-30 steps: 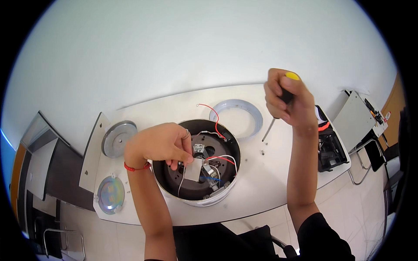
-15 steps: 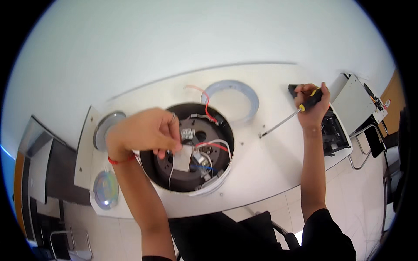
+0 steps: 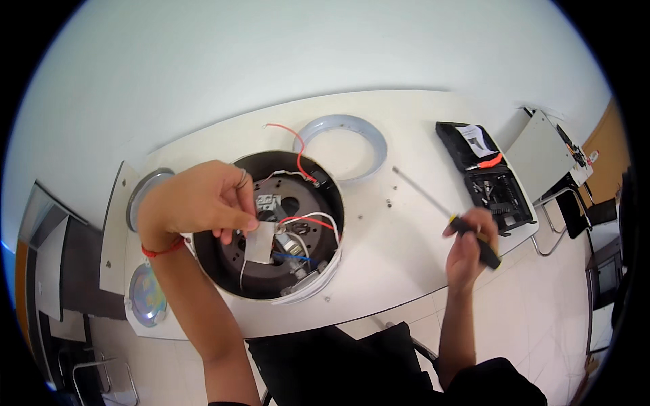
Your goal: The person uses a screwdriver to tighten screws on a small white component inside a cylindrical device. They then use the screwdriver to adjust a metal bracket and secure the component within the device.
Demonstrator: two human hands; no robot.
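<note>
A round black housing (image 3: 223,260) with a white rim lies open on the white table (image 3: 386,250), showing red, white and blue wires and small metal parts inside. My left hand (image 3: 196,199), a red band at its wrist, pinches a small pale grey flat piece (image 3: 259,242) over the housing's middle. My right hand (image 3: 470,247) grips the black and yellow handle of a long screwdriver (image 3: 433,203) at the table's near right edge, its shaft pointing up-left above the tabletop.
A grey metal ring (image 3: 342,135) lies behind the housing. A black open tool case (image 3: 484,172) sits at the right. Round discs (image 3: 145,294) rest at the table's left end. Small screws (image 3: 389,199) dot the tabletop. A dark chair (image 3: 338,365) stands below.
My right hand swung the screwdriver from above the table down and right to the table's near edge. My left hand stayed over the housing, holding the grey piece.
</note>
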